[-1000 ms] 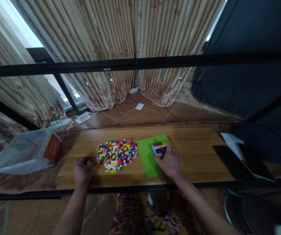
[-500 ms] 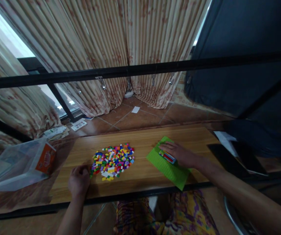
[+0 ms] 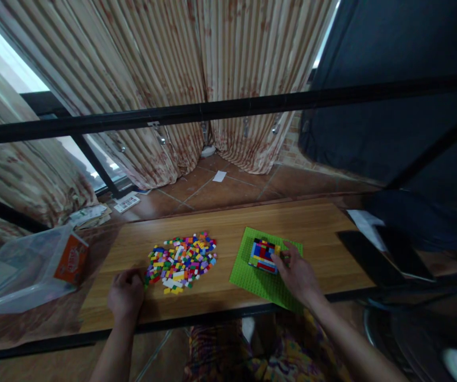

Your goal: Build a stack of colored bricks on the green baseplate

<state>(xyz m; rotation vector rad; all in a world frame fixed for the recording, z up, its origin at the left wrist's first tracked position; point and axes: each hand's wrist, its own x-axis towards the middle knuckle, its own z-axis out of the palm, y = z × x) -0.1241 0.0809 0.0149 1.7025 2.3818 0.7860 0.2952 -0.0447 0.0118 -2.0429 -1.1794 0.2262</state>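
A green studded baseplate lies on the right half of the wooden table. On it stands a low block built of toy bricks in blue, red, yellow, white and black. My right hand is at the block's right side, thumb and fingers apart, the thumb at the block's edge. To the left spreads a loose pile of small multicoloured toy bricks. Beside the pile's left edge, my left hand rests on the table with its fingers curled in; whatever they may hold is hidden.
A clear plastic bin with an orange label stands left of the wooden table. Dark flat objects and a white sheet lie at the right end. A black bar crosses beyond the table, before curtains.
The baseplate has turned and now shows more of its studs. My right hand has drawn back from over the brick block to its right side, uncovering it. My left hand has hardly moved.
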